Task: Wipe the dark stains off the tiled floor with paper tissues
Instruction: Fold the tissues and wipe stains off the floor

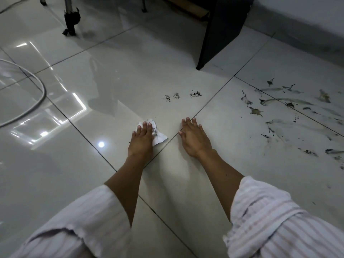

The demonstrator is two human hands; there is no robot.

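While my left hand (142,135) presses flat on one crumpled paper tissue (157,134) against the tiled floor (130,75), fingers straight over it rather than curled round it, my right hand (193,137) lies released and flat on the bare tile just beside it, holding nothing and propping me up. I judge the main risk to be smearing: the tissue already shows a grey mark on its exposed corner, and if I drag it on through fresh stains it could spread the dark stuff instead of lifting it, much as the long pale streaks (284,101) on the tiles to my right suggest. A second risk, as I see it, is my bracing palm slipping on this glossy floor, or my striped sleeve (270,220) trailing through the mess when I lean that way. The tissue is thin and may tear under hard rubbing. Counting: one tissue, two hands, and three small clusters of dark specks (181,95) lying ahead of my fingers, near but not touching them. The larger patch of splatters and smears (297,116) off to the right has too many marks to count surely. Farther off stand one dark furniture panel (221,30), one pale cable (35,101) curving at the left, and one taped stand leg (70,19).
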